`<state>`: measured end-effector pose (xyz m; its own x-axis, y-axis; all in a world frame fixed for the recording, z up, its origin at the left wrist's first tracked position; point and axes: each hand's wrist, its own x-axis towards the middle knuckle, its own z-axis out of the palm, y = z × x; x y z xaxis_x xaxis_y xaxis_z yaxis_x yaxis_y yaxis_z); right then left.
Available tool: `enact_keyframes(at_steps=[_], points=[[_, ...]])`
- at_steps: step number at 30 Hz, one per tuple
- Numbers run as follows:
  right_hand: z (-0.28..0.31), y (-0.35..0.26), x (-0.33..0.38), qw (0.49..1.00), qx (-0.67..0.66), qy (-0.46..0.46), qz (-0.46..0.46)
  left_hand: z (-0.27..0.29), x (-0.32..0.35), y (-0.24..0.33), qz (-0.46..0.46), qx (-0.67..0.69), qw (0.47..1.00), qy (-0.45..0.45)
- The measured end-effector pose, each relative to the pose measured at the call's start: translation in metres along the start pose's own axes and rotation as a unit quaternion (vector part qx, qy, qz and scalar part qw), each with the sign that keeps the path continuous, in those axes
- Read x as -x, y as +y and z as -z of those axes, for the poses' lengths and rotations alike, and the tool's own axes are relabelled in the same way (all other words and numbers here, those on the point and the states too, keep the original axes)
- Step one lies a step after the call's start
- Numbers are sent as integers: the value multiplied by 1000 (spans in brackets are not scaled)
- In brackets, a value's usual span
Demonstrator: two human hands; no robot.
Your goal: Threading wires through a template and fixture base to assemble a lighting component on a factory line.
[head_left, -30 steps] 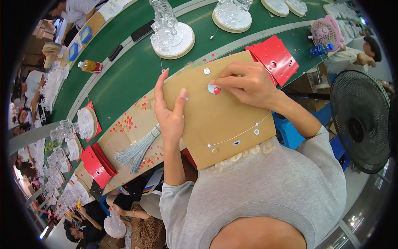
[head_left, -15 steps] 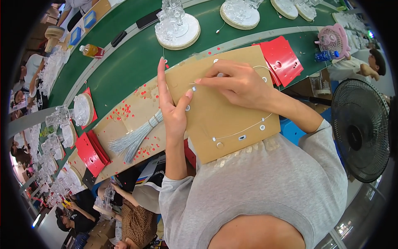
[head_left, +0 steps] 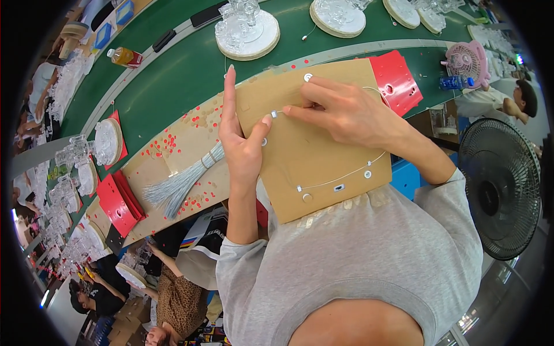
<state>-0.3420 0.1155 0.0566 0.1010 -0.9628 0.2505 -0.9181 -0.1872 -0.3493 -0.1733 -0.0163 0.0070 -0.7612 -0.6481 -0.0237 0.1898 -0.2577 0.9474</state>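
Note:
A flat brown board [head_left: 323, 150] leans against my front, with round white-rimmed holes and a small rectangular cutout [head_left: 339, 188]. My left hand [head_left: 242, 144] grips its left edge, index finger stretched upward and thumb on the face. The thumb tip touches a small white clip [head_left: 274, 114]. Just right of this clip, my right hand [head_left: 352, 115] pinches a thin white wire whose end lies at the clip. The wire loops past the board's upper right corner and runs through two more white clips [head_left: 299, 188] near the lower edge. The right fingertips partly hide it.
Red sheets [head_left: 398, 86] lie behind the board; another red stack [head_left: 119, 202] is at left. A grey wire bundle [head_left: 187, 180] rests among red dots. Clear plastic assemblies on round bases [head_left: 254, 37] stand on the green conveyor [head_left: 167, 75]. A black fan [head_left: 499, 190] is right; co-workers sit left.
My right fingertips have shifted slightly right, away from the clip. My left thumb has moved up against the clip. The wire end now reaches the clip.

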Motion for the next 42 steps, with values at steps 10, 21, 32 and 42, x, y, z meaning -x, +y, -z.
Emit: enact_keyframes(at_steps=[10, 21, 32, 42], points=[[-1, 14, -11, 994, 43, -30, 94, -1, -4, -3, -8, -18, 1000, 18], [-5, 18, -5, 983, 90, 24, 156, 3, 3, -3, 14, -6, 1000, 11], [-7, 34, -4, 985, 27, 65, 159, 3, 2, -9, 17, 25, 1000, 8], [-16, 22, -16, 980, 61, 79, 172, 10, 4, -9, -19, 17, 999, -22]])
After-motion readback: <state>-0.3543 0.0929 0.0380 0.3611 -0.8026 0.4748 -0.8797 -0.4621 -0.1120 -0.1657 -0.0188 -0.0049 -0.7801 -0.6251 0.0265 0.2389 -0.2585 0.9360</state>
